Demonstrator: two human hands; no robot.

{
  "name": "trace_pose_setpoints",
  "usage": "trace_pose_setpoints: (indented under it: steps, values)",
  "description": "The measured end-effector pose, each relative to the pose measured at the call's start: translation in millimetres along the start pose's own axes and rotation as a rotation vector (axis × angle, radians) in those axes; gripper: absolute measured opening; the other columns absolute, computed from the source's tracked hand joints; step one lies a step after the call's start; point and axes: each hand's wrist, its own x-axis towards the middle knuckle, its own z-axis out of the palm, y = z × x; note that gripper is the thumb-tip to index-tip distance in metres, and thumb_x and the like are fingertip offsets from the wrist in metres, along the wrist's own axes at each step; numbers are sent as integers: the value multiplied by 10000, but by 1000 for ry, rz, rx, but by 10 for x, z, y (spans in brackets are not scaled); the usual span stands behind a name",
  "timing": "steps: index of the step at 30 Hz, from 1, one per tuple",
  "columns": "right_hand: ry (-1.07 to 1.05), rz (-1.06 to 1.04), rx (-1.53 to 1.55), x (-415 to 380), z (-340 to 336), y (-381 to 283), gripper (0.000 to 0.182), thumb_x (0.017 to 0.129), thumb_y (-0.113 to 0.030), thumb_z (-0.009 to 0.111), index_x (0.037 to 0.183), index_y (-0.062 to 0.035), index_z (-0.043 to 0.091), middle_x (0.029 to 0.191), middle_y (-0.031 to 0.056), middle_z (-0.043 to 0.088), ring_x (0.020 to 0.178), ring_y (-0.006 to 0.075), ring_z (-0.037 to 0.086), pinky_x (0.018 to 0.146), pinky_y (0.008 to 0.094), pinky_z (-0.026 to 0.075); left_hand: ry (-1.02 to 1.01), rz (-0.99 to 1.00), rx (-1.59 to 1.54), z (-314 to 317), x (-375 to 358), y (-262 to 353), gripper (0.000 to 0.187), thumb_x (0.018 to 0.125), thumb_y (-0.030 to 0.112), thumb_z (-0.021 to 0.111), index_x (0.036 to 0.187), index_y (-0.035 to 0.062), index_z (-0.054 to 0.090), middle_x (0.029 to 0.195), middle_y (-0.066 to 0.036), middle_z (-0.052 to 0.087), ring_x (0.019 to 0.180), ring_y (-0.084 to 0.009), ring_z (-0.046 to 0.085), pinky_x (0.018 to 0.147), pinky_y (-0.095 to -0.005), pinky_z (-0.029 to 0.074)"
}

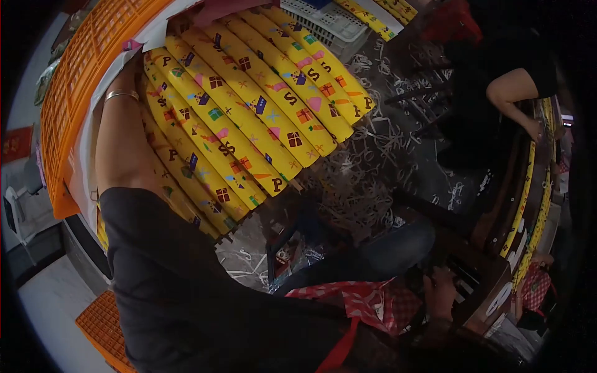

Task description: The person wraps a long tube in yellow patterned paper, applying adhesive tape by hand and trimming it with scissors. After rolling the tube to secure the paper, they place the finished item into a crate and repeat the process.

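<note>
My left arm, with a bracelet at the wrist, reaches into an orange plastic crate [59,168]. Its hand [129,69] is at the crate's inner side, beside the white lining [93,143], with the fingers hidden. Side by side next to this arm lie several yellow rolls [242,118] that look like wrapping paper, printed with gifts, hats and letters. Low on the right, my right hand [440,293] is in shadow by the dark wooden table, near the red checked apron [385,304]. I cannot tell what, if anything, it holds.
Curled paper strips [367,180] litter the floor. A white plastic basket [323,22] stands beyond the rolls. Another person [513,93] works at the long dark table [497,211], where yellow strips [525,186] lie. A second orange crate [102,326] is at lower left.
</note>
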Motion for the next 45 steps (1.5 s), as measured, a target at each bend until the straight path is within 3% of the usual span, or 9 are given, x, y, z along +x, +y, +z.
trace_pose_setpoints:
  steps: [1, 14, 16, 22, 29, 32, 37, 41, 45]
  values:
    - [15, -3, -9, 12, 11, -52, 347, 835, -146, 723, 1145, -19, 635, 1037, 199, 645, 935, 392, 624, 791, 470, 512, -13, 8, -1, 86, 56, -36, 560, 1010, 458, 423, 1404, 66, 498, 1440, -163, 509, 1340, -314, 455, 1101, -401, 355]
    - [-74, -37, -39, 174, 80, -182, 356, 837, -183, 690, 1154, -35, 626, 973, 181, 653, 919, 384, 621, 792, 481, 499, -168, 1, 85, 485, -52, -659, 562, 1010, 457, 427, 1409, 67, 493, 1451, -160, 497, 1349, -314, 442, 1107, -396, 348]
    - [-122, -67, 4, 223, 66, -251, 356, 868, -199, 697, 1171, -28, 617, 1003, 214, 633, 948, 410, 604, 766, 495, 508, -178, -6, 103, 442, -60, -779, 562, 1010, 457, 427, 1410, 67, 492, 1453, -159, 495, 1351, -314, 440, 1108, -395, 347]
    - [-180, -16, 52, 263, 97, -379, 305, 855, -184, 690, 1112, -34, 624, 988, 195, 627, 940, 413, 594, 754, 499, 498, -187, 9, 126, 380, 9, -838, 563, 1010, 456, 429, 1413, 68, 490, 1458, -158, 490, 1355, -314, 434, 1111, -393, 343]
    - [-71, -90, 75, 170, 181, -396, 306, 854, -208, 672, 1095, -27, 621, 1013, 193, 629, 950, 400, 600, 779, 490, 502, -164, 42, 190, -135, 81, -809, 564, 1010, 455, 431, 1416, 68, 487, 1463, -156, 483, 1360, -314, 428, 1115, -391, 339]
    - [-112, 2, 71, 144, 169, -361, 327, 858, -225, 668, 1120, -34, 624, 1036, 193, 632, 965, 394, 603, 792, 491, 505, -150, 45, 199, -289, 76, -845, 564, 1010, 455, 431, 1417, 68, 485, 1466, -155, 481, 1362, -314, 425, 1116, -390, 337]
    - [-239, 28, 50, 166, 77, -308, 344, 865, -234, 671, 1170, -78, 634, 1055, 202, 635, 959, 397, 605, 761, 503, 512, -164, 25, 196, -212, -32, -1073, 565, 1010, 455, 433, 1419, 69, 483, 1470, -154, 476, 1366, -314, 420, 1119, -388, 334]
    - [-143, 28, 21, 173, 111, -370, 335, 832, -172, 688, 1141, -53, 638, 1002, 204, 656, 945, 405, 622, 798, 476, 507, -194, 2, 227, -241, -133, -1307, 565, 1010, 454, 434, 1421, 69, 482, 1473, -153, 472, 1369, -315, 416, 1121, -387, 332]
    - [-151, -7, 39, 198, 99, -453, 320, 866, -254, 667, 1129, -74, 641, 1011, 183, 642, 938, 395, 607, 755, 502, 510, -219, 46, 222, -128, -62, -1120, 566, 1010, 454, 435, 1423, 69, 480, 1477, -152, 469, 1372, -315, 412, 1123, -385, 330]
